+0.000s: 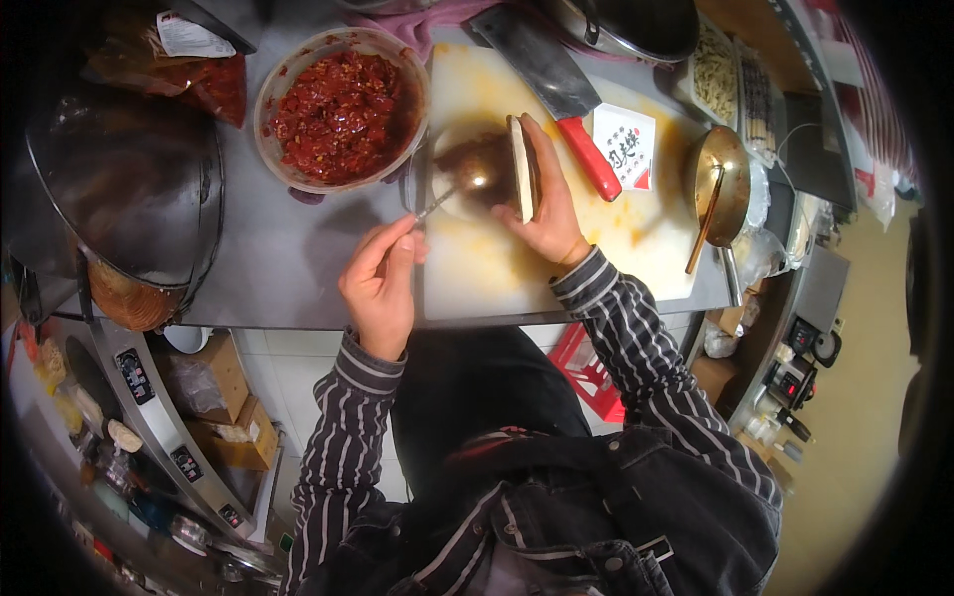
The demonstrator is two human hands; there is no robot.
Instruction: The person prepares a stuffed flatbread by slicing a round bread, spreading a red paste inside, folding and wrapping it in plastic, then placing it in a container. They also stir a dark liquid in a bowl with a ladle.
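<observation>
My left hand (384, 287) pinches the thin handle of a metal spoon (436, 203). The spoon's shiny bowl end is over a round pale dish (452, 205) with dark brown contents, on a white cutting board (477, 279). My right hand (551, 216) grips a flat, pale round piece (521, 167) on its edge, beside the dish; whether it is bread cannot be told. To the right of that hand lies a cleaver (548, 71) with a red handle. A white paper packet (630, 141) bearing printed writing is next to the handle.
A plastic tub (262, 123) of red chopped food stands left of the board. Farther left are a large dark wok (127, 186) and a bag (216, 93) of red food. At right sits a small metal pan (723, 175) with a brown stick-like utensil across it. A pot (633, 30) stands behind.
</observation>
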